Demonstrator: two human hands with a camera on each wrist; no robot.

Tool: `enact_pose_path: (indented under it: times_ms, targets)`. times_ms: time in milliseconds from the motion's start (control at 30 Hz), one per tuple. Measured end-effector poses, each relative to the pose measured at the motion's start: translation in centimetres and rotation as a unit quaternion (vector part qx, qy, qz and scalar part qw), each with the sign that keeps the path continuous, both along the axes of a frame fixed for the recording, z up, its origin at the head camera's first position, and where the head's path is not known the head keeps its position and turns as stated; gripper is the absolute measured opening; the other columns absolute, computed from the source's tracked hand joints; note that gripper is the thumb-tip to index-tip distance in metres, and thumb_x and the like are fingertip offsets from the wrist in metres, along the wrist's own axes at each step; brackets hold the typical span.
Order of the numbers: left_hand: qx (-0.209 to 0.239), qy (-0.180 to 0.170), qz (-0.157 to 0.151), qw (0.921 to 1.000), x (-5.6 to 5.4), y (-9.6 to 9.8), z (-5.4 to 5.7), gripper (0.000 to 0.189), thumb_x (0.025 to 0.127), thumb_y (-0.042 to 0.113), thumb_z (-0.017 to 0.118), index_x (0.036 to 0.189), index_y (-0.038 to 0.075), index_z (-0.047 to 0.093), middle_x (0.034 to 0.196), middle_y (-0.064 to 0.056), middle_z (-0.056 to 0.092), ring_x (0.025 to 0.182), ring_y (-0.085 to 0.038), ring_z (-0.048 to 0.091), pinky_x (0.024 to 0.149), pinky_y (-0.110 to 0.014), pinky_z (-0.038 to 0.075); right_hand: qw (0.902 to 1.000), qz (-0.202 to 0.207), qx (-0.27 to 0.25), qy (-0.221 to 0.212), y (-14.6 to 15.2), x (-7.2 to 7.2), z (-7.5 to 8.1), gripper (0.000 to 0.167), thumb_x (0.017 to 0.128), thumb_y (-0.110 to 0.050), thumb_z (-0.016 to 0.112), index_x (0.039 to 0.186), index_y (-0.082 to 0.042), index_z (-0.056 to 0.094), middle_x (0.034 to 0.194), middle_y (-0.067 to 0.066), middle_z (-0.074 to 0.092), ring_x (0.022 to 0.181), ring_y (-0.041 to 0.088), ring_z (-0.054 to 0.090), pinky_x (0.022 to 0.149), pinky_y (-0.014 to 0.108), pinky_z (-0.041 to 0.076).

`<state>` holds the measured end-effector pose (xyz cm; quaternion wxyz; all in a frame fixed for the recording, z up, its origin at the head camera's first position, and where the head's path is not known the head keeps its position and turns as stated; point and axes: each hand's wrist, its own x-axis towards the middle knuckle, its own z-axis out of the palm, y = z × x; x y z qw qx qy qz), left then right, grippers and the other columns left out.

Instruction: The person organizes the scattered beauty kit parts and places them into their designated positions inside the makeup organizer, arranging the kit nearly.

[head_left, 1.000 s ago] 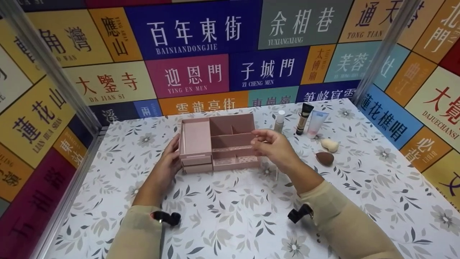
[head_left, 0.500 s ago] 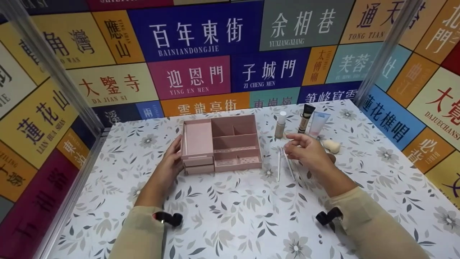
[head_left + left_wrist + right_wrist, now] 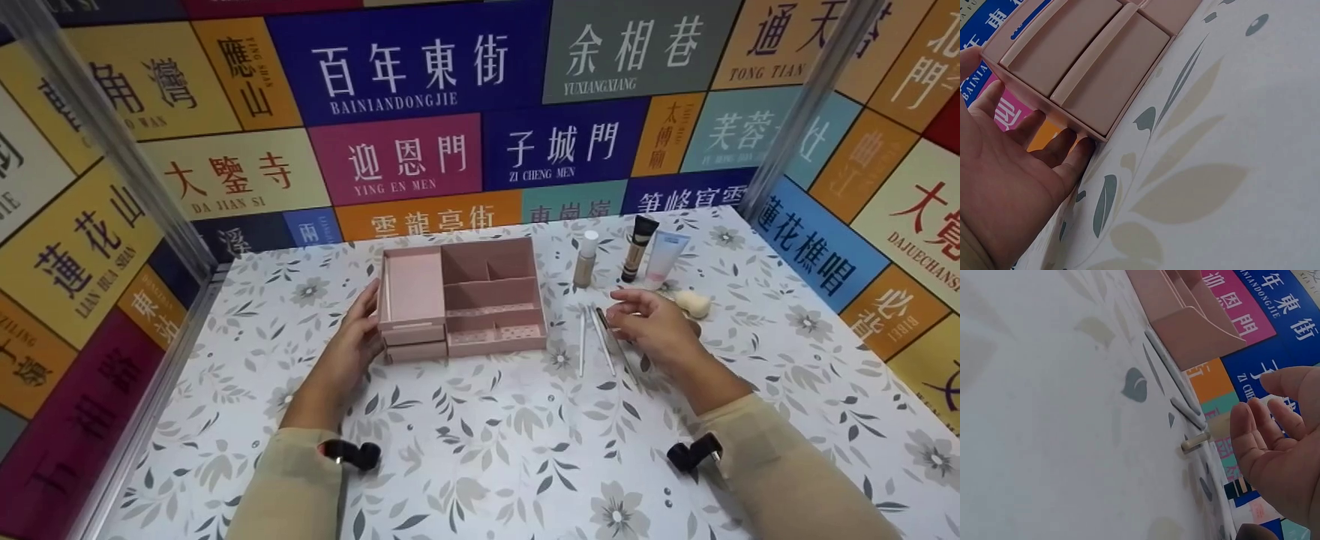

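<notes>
A pink desktop organizer (image 3: 491,294) with open compartments, a lidded left section and two small drawers (image 3: 1112,73) stands on the table. My left hand (image 3: 346,349) rests against its left side, with fingertips touching the wall near the base. To the organizer's right lie two thin white sticks (image 3: 582,346) and a darker thin stick (image 3: 622,356); their exact kind is unclear. My right hand (image 3: 660,330) hovers beside the darker stick, fingers loosely bent and thumb apart. In the right wrist view nothing shows between its fingers.
Behind the right hand stand a white-capped bottle (image 3: 585,259), a black-capped tube (image 3: 636,251) and a pale blue-pink tube (image 3: 665,259). A cream makeup sponge (image 3: 693,304) lies at right; a brown one (image 3: 1255,532) is mostly hidden. Printed walls enclose the floral-covered table (image 3: 480,465).
My right hand has moved right, away from the organizer's right edge, to beside the sticks, uncovering them. The left hand stays at the organizer's side.
</notes>
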<state>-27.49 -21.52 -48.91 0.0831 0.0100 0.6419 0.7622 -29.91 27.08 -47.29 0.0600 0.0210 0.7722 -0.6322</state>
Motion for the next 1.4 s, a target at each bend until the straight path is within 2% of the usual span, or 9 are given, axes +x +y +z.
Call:
enact_pose_path:
  times_ms: [200, 467, 667, 867, 967, 1133, 1233, 1333, 1400]
  targets:
    - [-0.003, 0.002, -0.001, 1.0000, 0.0, 0.0, 0.0, 0.063, 0.109, 0.022, 0.041, 0.165, 0.051, 0.033, 0.178, 0.010, 0.023, 0.161, -0.021, 0.034, 0.133, -0.047, 0.029, 0.9994, 0.003, 0.035, -0.003, 0.3, -0.2, -1.1, 0.055, 0.100, -0.011, 0.072, 0.150, 0.003, 0.053, 0.116, 0.003, 0.070, 0.092, 0.003, 0.069, 0.083, 0.021, 0.061]
    - [-0.005, -0.004, -0.002, 1.0000, 0.0, 0.1, 0.1, 0.063, 0.108, 0.028, 0.048, 0.163, 0.054, 0.032, 0.178, 0.012, 0.021, 0.159, -0.019, 0.038, 0.133, -0.046, 0.030, 0.9918, 0.024, 0.126, -0.004, 0.7, -0.2, -1.3, 0.054, 0.098, -0.014, 0.074, 0.148, 0.000, 0.058, 0.138, 0.021, 0.066, 0.091, 0.002, 0.069, 0.078, 0.022, 0.059]
    - [-0.017, -0.012, 0.000, 0.9998, -0.1, 0.0, 0.3, 0.066, 0.107, 0.032, 0.052, 0.164, 0.055, 0.029, 0.179, 0.013, 0.019, 0.159, -0.019, 0.038, 0.133, -0.045, 0.030, 0.9866, 0.037, 0.158, -0.017, 1.0, -0.3, -1.2, 0.053, 0.094, -0.010, 0.077, 0.144, -0.001, 0.061, 0.136, 0.019, 0.068, 0.091, 0.004, 0.068, 0.075, 0.022, 0.057]
    - [-0.021, -0.015, 0.000, 0.9997, -0.1, -0.1, 0.2, 0.066, 0.107, 0.032, 0.050, 0.165, 0.054, 0.027, 0.179, 0.014, 0.017, 0.159, -0.020, 0.038, 0.132, -0.046, 0.031, 0.9760, 0.055, 0.209, -0.023, 1.0, -0.1, -0.9, 0.060, 0.086, -0.012, 0.081, 0.143, -0.007, 0.062, 0.141, 0.015, 0.069, 0.121, 0.019, 0.066, 0.084, 0.019, 0.053]
    - [-0.022, -0.015, -0.001, 0.9996, -0.1, -0.1, 0.2, 0.066, 0.107, 0.032, 0.050, 0.165, 0.055, 0.027, 0.179, 0.014, 0.017, 0.159, -0.019, 0.038, 0.132, -0.047, 0.031, 0.9729, 0.061, 0.222, -0.024, 1.0, -0.1, -0.9, 0.062, 0.085, -0.013, 0.083, 0.142, -0.008, 0.062, 0.143, 0.015, 0.068, 0.129, 0.028, 0.063, 0.082, 0.022, 0.053]
    - [-0.029, -0.019, 0.001, 0.9994, 0.0, -0.1, 0.2, 0.064, 0.107, 0.032, 0.050, 0.162, 0.059, 0.030, 0.178, 0.017, 0.020, 0.159, -0.017, 0.038, 0.133, -0.047, 0.030, 0.9626, 0.063, 0.263, -0.023, 1.1, -0.1, -0.9, 0.064, 0.083, -0.018, 0.086, 0.143, -0.011, 0.063, 0.144, 0.011, 0.069, 0.145, 0.043, 0.039, 0.087, 0.029, 0.051]
    - [-0.027, -0.020, 0.001, 0.9994, 0.0, -0.1, 0.3, 0.062, 0.107, 0.031, 0.048, 0.159, 0.061, 0.033, 0.177, 0.017, 0.020, 0.159, -0.016, 0.038, 0.133, -0.047, 0.030, 0.9567, 0.062, 0.283, -0.021, 1.1, -0.1, -0.8, 0.065, 0.083, -0.019, 0.087, 0.143, -0.013, 0.063, 0.143, 0.008, 0.069, 0.147, 0.045, 0.029, 0.092, 0.031, 0.044]
    - [-0.025, -0.018, -0.002, 0.9995, 0.2, -0.1, 0.3, 0.061, 0.108, 0.031, 0.047, 0.159, 0.060, 0.033, 0.177, 0.017, 0.020, 0.159, -0.016, 0.037, 0.133, -0.046, 0.029, 0.9544, 0.065, 0.291, -0.011, 1.0, 0.1, -0.7, 0.064, 0.084, -0.018, 0.086, 0.143, -0.011, 0.063, 0.142, 0.010, 0.070, 0.142, 0.045, 0.038, 0.092, 0.034, 0.048]
    - [-0.023, -0.017, -0.006, 0.9996, 0.2, -0.1, 0.2, 0.061, 0.108, 0.031, 0.047, 0.161, 0.059, 0.032, 0.178, 0.016, 0.019, 0.159, -0.017, 0.037, 0.133, -0.047, 0.029, 0.9514, 0.064, 0.301, -0.001, 1.1, 0.2, -0.7, 0.063, 0.084, -0.018, 0.086, 0.142, -0.010, 0.064, 0.140, 0.011, 0.071, 0.137, 0.044, 0.042, 0.098, 0.040, 0.046]
